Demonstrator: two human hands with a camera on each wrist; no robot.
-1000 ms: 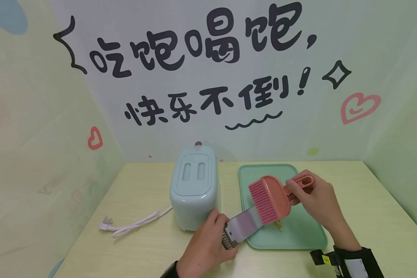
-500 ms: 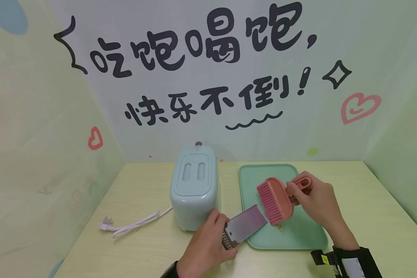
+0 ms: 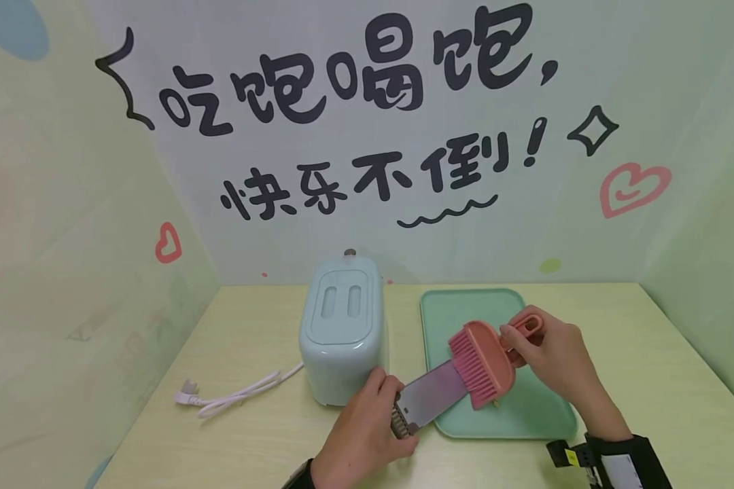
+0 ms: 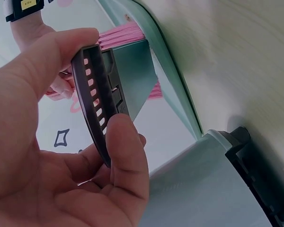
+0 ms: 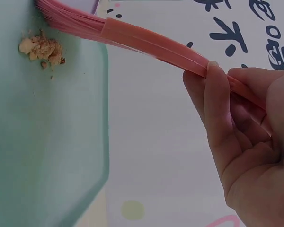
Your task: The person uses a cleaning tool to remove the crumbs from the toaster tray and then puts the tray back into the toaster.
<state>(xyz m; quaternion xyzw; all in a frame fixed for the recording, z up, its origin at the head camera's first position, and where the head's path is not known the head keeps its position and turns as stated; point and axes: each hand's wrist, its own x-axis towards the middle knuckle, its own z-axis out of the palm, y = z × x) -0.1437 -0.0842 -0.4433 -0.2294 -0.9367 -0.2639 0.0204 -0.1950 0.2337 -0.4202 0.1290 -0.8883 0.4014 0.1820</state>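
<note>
My left hand (image 3: 361, 428) pinches the dark slotted end of a metal crumb tray (image 3: 429, 395) beside the toaster (image 3: 341, 367). The crumb tray's flat plate slants up over the near left edge of a green serving tray (image 3: 526, 418). In my right hand (image 3: 559, 353) is the handle of a coral cleaning brush (image 3: 494, 360). Its pink bristles overlap the plate's far end in the head view. A small heap of crumbs (image 5: 43, 48) lies on the green tray under the bristles, clearest in the right wrist view. The left wrist view shows bristles on both sides of the plate.
The light blue toaster stands left of the green tray, close to my left fingers. Its white power cord (image 3: 245, 394) lies bundled on the wooden table (image 3: 269, 448) at the left. A printed wall (image 3: 342, 238) rises behind the table, with side panels left and right.
The brush moved right, off the crumb tray's end, then came back left and slightly lower so the bristles overlap the end again. My left hand and the crumb tray stayed still.
</note>
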